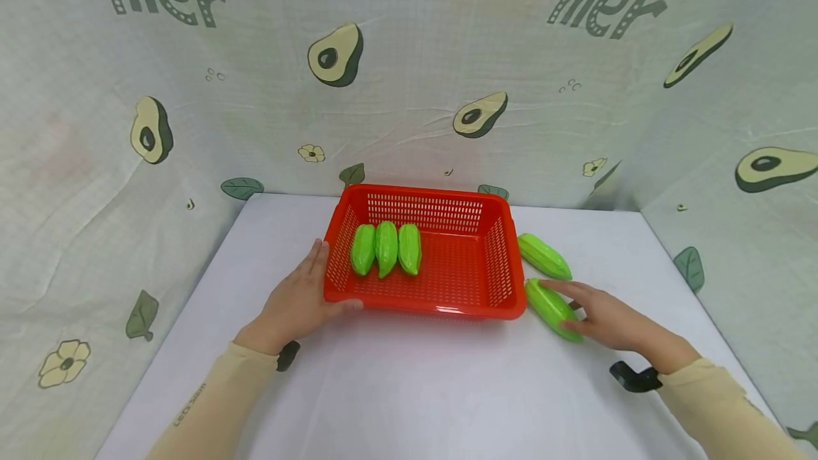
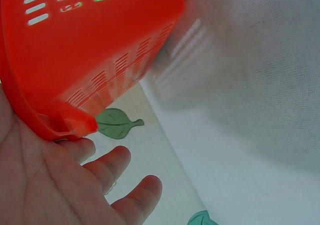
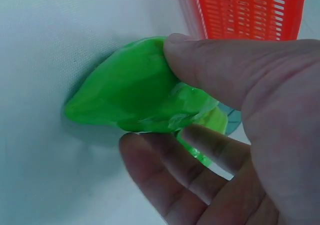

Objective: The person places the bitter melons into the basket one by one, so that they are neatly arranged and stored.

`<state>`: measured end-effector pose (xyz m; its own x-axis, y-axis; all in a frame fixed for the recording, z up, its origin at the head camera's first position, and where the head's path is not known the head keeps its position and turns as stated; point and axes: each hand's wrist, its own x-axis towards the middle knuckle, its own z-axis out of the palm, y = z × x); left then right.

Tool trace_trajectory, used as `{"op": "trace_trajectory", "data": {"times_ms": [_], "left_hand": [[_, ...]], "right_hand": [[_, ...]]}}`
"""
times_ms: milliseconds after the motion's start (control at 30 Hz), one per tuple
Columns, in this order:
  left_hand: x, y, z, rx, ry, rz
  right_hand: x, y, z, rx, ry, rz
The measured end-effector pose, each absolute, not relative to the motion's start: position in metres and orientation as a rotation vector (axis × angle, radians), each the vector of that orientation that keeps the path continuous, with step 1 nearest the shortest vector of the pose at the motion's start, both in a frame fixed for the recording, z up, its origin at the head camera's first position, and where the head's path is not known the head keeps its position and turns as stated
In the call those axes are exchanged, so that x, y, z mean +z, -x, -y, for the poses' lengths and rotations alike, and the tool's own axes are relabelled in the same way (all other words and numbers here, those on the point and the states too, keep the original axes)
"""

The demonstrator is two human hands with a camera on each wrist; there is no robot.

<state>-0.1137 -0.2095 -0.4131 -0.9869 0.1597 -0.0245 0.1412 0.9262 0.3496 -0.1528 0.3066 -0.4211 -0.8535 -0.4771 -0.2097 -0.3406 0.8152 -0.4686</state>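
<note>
The green gourd (image 1: pixel 554 311) lies on the table, just beyond the basket's 4 o'clock corner; whether the 2 touch cannot be told. The right hand (image 1: pixel 603 314) grasps it, thumb across 1 flank and fingers bent along the other, probably because spanning the narrow width gives a surer hold than reaching end to end. How firm that grip is does not show.

From above, its long axis runs from between 10 and 11 o'clock to between 4 and 5, so 1 end faces the basket. In the right wrist view its tapered tip points between 8 and 9 o'clock.

Towards 12 o'clock from it lies a 2nd green gourd (image 1: pixel 545 256), untouched, its axis from 10 to 4 o'clock.

The red basket (image 1: pixel 447 309) sits between 9 and 10 o'clock from the grasped piece. Inside, towards its 9 o'clock wall, 3 green gourds (image 1: pixel 386 248) lie side by side, axes roughly 12 to 6 o'clock; that parallel row likely keeps them compact.

The left hand (image 1: pixel 300 304) is at the basket's 8 o'clock corner, clenching nothing: fingers extended along the side, thumb at the near rim, presumably to steady it against sliding.

Beneath is the white table (image 1: pixel 396 389); at 12 o'clock hangs an avocado-print cloth (image 1: pixel 396 112).
</note>
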Motion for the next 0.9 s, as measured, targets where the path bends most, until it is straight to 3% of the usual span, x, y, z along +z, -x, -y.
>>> {"op": "trace_trajectory", "data": {"times_ms": [900], "left_hand": [[-0.4106,0.1114,0.2071,0.569,-0.239,-3.039]], "right_hand": [[-0.4188,0.1504,-0.3033,-0.589,0.615,-2.620]]}}
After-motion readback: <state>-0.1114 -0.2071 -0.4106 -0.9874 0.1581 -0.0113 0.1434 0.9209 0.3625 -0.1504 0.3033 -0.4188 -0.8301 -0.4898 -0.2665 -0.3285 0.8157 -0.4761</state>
